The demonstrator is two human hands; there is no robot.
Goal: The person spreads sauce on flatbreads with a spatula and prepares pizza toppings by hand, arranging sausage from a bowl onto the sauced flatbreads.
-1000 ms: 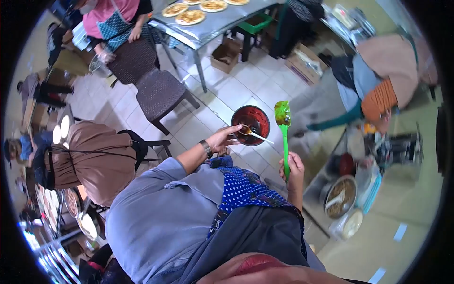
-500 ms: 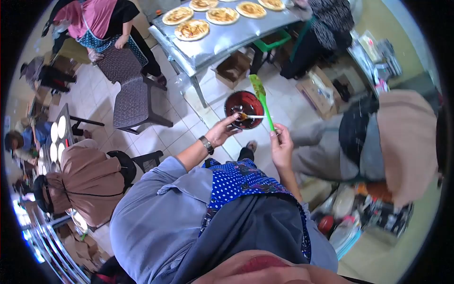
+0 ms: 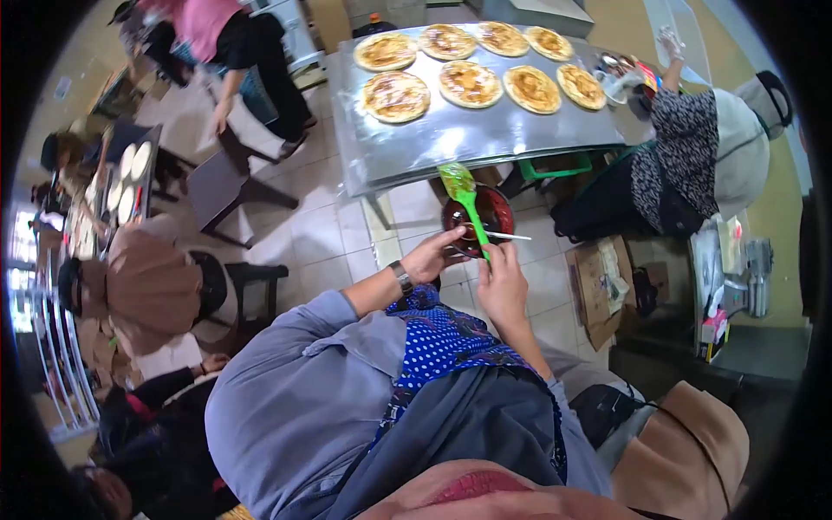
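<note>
My left hand (image 3: 433, 257) grips the dark bowl with a red inside (image 3: 497, 205) by its near-left rim, thumb over the edge. A spoon with a thin white handle (image 3: 511, 236) lies across the bowl; its other end is by my left thumb. My right hand (image 3: 503, 282) is closed round the handle of a bright green spatula (image 3: 469, 204). Its sauce-smeared head points up and away, over the bowl's far-left rim. Beyond the bowl, several flat dough rounds with brown sauce (image 3: 470, 84) lie on the metal table (image 3: 407, 156).
At the table's right end stands a person in a patterned top (image 3: 685, 130), one gloved hand raised. A brown plastic chair (image 3: 230, 191) is at left. An open cardboard box (image 3: 598, 290) sits on the floor at right. Other people are on both sides.
My view has moved nearer the metal table, with more dough rounds showing. The spatula has shifted from the bowl's right side to above it, and my hands are closer together.
</note>
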